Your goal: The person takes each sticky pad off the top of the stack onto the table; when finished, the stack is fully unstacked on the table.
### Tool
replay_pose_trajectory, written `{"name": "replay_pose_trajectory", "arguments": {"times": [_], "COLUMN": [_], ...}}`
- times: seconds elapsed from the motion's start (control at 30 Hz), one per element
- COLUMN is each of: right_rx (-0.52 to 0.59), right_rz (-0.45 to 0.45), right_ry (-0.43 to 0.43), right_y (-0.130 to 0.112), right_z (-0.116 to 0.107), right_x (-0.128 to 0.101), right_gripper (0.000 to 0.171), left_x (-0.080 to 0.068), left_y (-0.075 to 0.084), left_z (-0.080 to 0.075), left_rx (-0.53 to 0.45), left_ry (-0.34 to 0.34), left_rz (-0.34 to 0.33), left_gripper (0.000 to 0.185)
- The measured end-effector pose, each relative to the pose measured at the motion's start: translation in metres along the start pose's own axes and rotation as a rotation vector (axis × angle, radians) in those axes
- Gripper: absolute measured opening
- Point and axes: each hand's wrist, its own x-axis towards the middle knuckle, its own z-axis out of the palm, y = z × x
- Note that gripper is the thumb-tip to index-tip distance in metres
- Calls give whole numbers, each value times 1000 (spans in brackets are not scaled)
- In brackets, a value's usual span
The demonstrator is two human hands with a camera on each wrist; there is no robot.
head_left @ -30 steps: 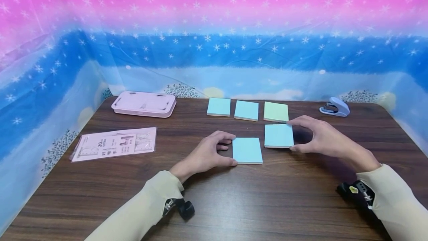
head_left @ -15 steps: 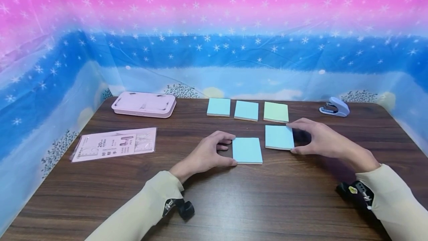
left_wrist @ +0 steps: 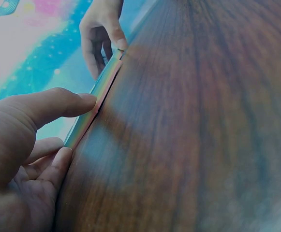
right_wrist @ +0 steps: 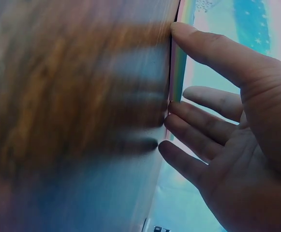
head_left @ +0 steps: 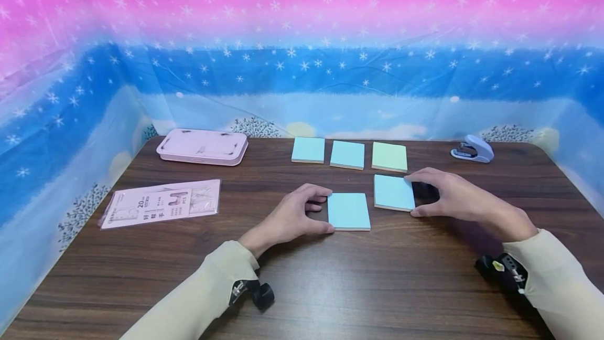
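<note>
Two light-blue sticky note pads lie flat on the table in the head view. My left hand [head_left: 294, 216] grips the nearer pad [head_left: 349, 211] at its left side, thumb on the near corner and index finger on the far one. On the right, my right hand [head_left: 453, 195] holds the other blue pad [head_left: 394, 192] by its right corners, thumb in front and index finger behind. Layered coloured page edges of a pad [left_wrist: 94, 108] show beside the thumb in the left wrist view. The right wrist view shows similar striped edges on its pad [right_wrist: 177, 72].
Behind them stand a blue pad [head_left: 308, 150], another blue pad [head_left: 347, 155] and a yellow-green pad [head_left: 389, 157] in a row. A mini stapler [head_left: 473, 149] sits back right. At left lie a pink case [head_left: 203, 147] and a pink ruler packet [head_left: 162, 203]. A patterned cloth [head_left: 302, 72] surrounds the table.
My right hand and its blue pad have shifted very slightly towards me, and that pad has turned a little. The left hand and its pad stay in place.
</note>
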Motion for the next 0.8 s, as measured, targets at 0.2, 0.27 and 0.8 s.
{"name": "replay_pose_trajectory", "arguments": {"times": [0.2, 0.27, 0.8], "right_rx": [2, 2, 67], "right_rz": [9, 15, 100], "right_ry": [-9, -11, -8], "right_y": [-1, -1, -4], "right_z": [-1, -1, -3], "right_x": [1, 1, -6], "right_gripper": [77, 80, 87], "left_x": [0, 0, 4], "left_y": [0, 1, -2], "left_z": [0, -1, 4], "left_rx": [7, 6, -38], "left_ry": [5, 5, 5], "left_rz": [-7, -7, -26], "left_gripper": [67, 68, 64]}}
